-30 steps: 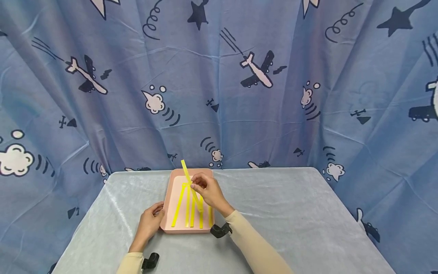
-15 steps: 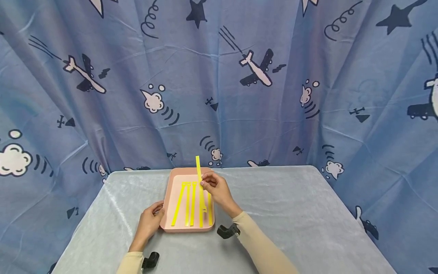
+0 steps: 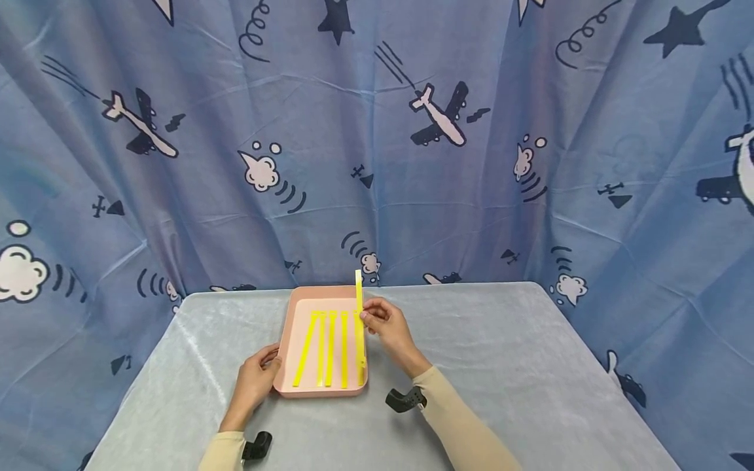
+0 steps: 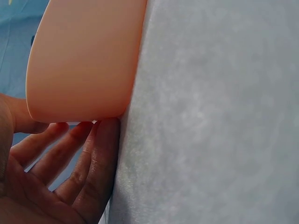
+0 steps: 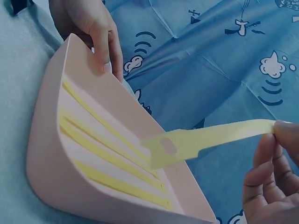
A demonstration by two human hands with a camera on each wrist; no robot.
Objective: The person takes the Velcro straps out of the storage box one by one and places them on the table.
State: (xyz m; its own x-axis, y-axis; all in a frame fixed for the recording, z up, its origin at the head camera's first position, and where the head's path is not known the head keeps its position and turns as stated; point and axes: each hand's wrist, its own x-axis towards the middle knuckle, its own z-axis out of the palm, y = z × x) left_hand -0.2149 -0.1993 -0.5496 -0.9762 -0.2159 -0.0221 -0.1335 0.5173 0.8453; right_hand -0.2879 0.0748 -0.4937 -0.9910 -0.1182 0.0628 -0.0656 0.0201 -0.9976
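Observation:
My right hand (image 3: 389,327) pinches a yellow hook-and-loop cable tie (image 5: 219,135) between thumb and fingers, at the tray's right side. Its wide, slotted head (image 5: 168,147) points over the tray, and the other end sticks up past the fingers in the head view. Several like ties (image 3: 330,350) lie lengthwise, roughly side by side, in a shallow pink tray (image 3: 294,297). At the tray's left side, my left hand (image 3: 255,379) holds the wall, thumb at the rim and fingertips (image 4: 86,128) against the outside.
A grey cloth-covered table (image 3: 501,373) carries the tray, which stands near its back edge. Behind hangs a blue curtain (image 3: 377,163) printed with airplanes and stars. Dark devices sit on both wrists, the right one (image 3: 406,399) low beside the tray.
My right hand has moved right with the cable tie, from over the middle of the tray to its right side. The tie has swung from slanted to nearly straight. The left hand stays put.

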